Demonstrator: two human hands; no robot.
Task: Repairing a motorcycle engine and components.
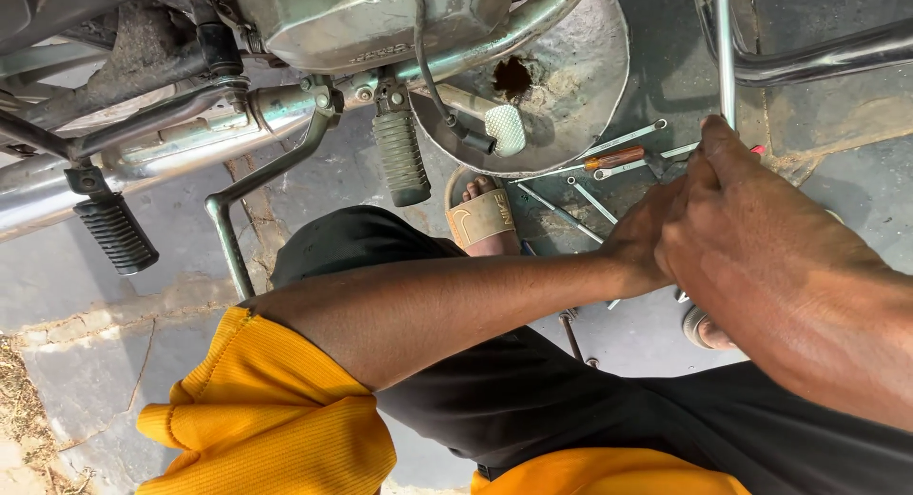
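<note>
You squatted beside the motorcycle engine, both arms stretched toward the tools scattered on the pavement; your right hand lay over your left hand, so I could not tell how far either was open or what it gripped (the fingers were hidden). The spanners and an orange-handled screwdriver lay just beyond, beside the metal basin, within easy reach.

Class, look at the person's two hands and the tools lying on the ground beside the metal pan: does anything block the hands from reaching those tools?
Nothing visible does. Both hands, the right hand over the left hand, are already among the tools.
</note>
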